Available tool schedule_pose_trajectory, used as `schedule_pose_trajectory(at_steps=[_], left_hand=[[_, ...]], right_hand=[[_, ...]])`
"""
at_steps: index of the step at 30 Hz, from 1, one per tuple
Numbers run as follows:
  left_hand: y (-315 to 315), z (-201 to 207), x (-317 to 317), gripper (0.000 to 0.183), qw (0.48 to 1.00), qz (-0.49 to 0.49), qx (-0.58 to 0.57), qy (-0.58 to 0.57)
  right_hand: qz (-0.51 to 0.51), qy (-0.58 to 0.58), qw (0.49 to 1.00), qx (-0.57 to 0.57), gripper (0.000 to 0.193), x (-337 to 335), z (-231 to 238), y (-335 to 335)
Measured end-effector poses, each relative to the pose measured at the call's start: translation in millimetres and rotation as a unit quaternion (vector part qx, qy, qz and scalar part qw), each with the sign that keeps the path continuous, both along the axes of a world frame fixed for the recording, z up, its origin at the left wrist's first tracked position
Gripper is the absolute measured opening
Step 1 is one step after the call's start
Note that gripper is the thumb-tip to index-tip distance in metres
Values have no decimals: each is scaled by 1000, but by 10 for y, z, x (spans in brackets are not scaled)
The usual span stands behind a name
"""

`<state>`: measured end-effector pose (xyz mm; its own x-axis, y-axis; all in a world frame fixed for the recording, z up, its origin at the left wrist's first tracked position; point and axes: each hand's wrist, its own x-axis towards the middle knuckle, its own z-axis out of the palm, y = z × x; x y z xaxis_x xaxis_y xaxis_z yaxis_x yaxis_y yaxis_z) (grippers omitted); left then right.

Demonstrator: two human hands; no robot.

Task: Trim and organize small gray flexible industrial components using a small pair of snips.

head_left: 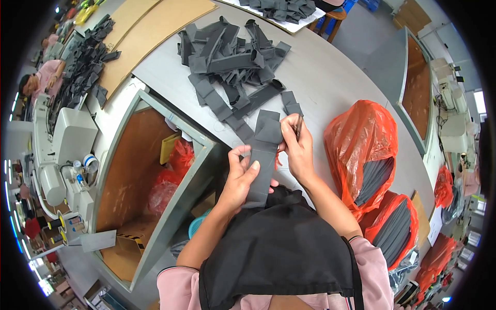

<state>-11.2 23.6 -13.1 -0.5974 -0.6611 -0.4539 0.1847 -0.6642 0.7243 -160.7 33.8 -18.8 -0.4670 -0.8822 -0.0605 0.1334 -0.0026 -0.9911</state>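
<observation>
Clock positions run from the middle of your view, with twelve at the top. At the centre, just above your lap, you hold a dark grey fabric strip [264, 160], its length pointing roughly from twelve to six, with a fold showing near its upper end. Your left hand [237, 181] has the strip clamped, thumb pressed flat on top and fingers wrapped beneath, some tips showing past the far edge. Your right hand [298, 147], toward one o'clock, has thumb and forefinger nearly closed at the strip's right edge; the other fingers curl around a slim dark tool [299, 126], mostly hidden, so its kind is hard to tell.

At twelve, a loose heap of grey pieces [225, 62] lies on the pale tabletop [330, 72]. At three stands a red plastic bag [356, 129], its opening showing a bundle of grey strips [374, 178]; a second red bag [414, 222], similarly filled, sits at four, just beside it. At nine is an open brown-walled bin [132, 155] with red plastic inside, and beyond it a white sewing machine [75, 132]. At ten, a person in pink [49, 75] sits near another grey pile [82, 70]. Your black apron [279, 248] fills six.
</observation>
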Motion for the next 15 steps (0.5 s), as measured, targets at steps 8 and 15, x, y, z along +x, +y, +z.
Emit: schedule_pose_trajectory(at_steps=[8,15], left_hand=[[-177,87,-77,27,806,0,-564,-177],[-262,-171,112,22,885,-3,-434,-167]], right_hand=[[83,39,987,134,16,-124,26,-122],[81,116,988,63,15,-79,-171,75]])
